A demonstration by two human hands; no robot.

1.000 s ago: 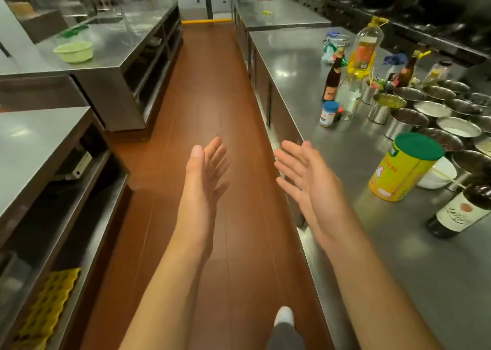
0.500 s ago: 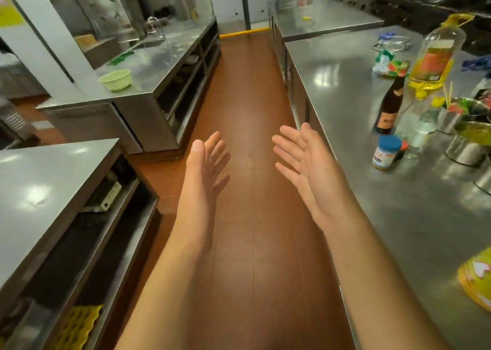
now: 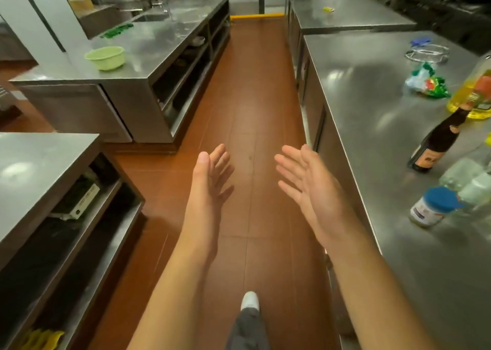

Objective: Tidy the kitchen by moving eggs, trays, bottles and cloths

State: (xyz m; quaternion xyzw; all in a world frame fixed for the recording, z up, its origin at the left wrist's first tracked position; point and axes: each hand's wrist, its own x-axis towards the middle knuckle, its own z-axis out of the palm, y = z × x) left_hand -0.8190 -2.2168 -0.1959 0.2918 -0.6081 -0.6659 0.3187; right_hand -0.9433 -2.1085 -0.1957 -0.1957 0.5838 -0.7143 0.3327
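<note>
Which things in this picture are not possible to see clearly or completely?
- Oil bottle, head view: the right edge cuts it off.
- Yellow egg tray, head view: the lower shelf and the bottom edge hide most of it.
- Dark bottle label, head view: too blurred to read.
- Small yellow thing on the far counter, head view: too small to identify.

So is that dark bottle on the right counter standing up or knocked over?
Standing up. The dark bottle rests on its base on the right counter, cap on top; its lean looks like wide-angle lens distortion.
</note>
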